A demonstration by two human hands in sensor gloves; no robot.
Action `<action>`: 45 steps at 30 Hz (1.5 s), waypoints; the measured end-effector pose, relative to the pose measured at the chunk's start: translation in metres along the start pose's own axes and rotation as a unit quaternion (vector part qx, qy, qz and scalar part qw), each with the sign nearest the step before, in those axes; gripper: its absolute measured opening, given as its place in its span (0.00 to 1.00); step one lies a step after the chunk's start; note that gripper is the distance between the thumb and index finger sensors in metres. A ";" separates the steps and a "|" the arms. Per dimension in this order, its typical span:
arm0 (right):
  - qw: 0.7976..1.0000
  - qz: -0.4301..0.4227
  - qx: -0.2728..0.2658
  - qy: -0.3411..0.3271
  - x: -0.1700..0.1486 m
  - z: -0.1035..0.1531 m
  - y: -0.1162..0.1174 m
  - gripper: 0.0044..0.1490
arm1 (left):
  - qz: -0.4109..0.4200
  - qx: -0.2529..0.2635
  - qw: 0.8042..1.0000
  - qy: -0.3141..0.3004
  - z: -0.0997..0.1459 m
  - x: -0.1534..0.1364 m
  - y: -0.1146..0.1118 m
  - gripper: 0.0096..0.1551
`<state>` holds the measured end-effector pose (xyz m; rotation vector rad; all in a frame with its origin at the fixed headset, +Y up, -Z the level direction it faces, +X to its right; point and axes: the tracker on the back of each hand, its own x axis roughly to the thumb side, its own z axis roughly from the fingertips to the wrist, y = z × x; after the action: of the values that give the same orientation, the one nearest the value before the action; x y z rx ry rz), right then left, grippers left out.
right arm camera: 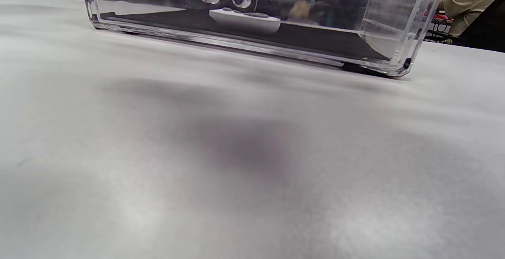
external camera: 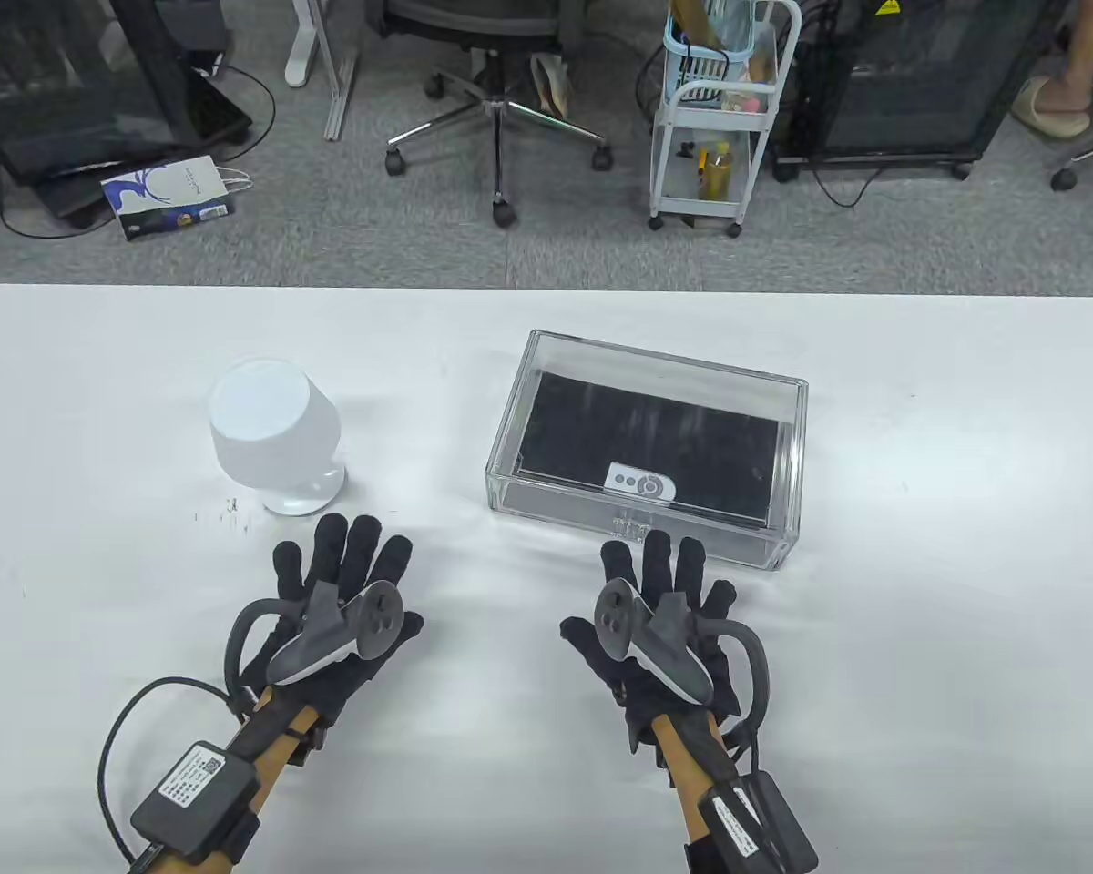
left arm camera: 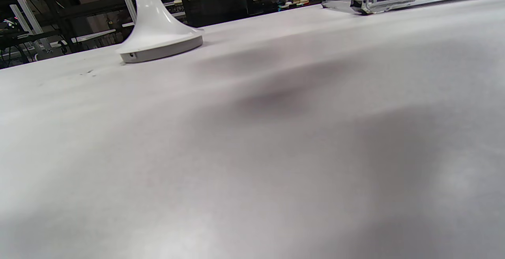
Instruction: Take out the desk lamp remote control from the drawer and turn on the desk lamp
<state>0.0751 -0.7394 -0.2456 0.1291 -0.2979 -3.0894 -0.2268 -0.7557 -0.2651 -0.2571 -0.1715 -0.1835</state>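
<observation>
Remote (external camera: 638, 482) lies crosswise in the closed drawer (external camera: 546, 401), just beyond the right hand (external camera: 660, 619); left hand (external camera: 337, 610) farther. Both spread, empty.

The table (external camera: 100, 546) is plain white. At left of centre the lamp (external camera: 269, 432) is all white, its base rim greyer. Right of centre the drawer box (external camera: 510, 428) is clear, with a black liner (external camera: 647, 428) under a white remote (external camera: 639, 482) with dark buttons. Both gloves, on the left hand (external camera: 342, 605) and the right hand (external camera: 656, 614), are black with grey trackers.
</observation>
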 end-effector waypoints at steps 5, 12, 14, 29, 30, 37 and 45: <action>1.000 0.000 0.003 0.000 0.000 0.000 0.000 0.59 | 0.007 -0.009 1.000 -0.001 0.000 -0.001 -0.001 0.46; 1.000 -0.002 0.013 0.004 -0.001 -0.001 0.001 0.58 | 0.022 -0.029 0.999 0.000 -0.002 -0.004 -0.006 0.46; 1.000 -0.002 0.015 0.006 -0.002 -0.002 0.002 0.58 | 0.025 -0.036 0.999 0.002 -0.004 -0.006 -0.007 0.46; 0.999 -0.009 0.026 0.019 -0.006 -0.004 0.005 0.57 | 0.047 -0.077 0.996 0.018 -0.012 -0.018 -0.019 0.46; 0.999 -0.010 0.022 0.022 -0.007 -0.004 0.004 0.57 | 0.047 -0.076 0.996 0.018 -0.012 -0.018 -0.019 0.46; 0.993 -0.031 -0.078 0.086 -0.017 -0.007 -0.009 0.52 | 0.050 -0.071 0.996 0.021 -0.013 -0.020 -0.018 0.46; 0.977 -0.023 -0.072 0.200 -0.017 -0.047 -0.017 0.47 | 0.072 -0.055 0.996 0.021 -0.015 -0.027 -0.013 0.46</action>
<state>0.0959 -0.7312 -0.2931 0.7485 -0.0561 -3.0177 -0.2537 -0.7679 -0.2816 -0.3733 -0.1008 -0.0545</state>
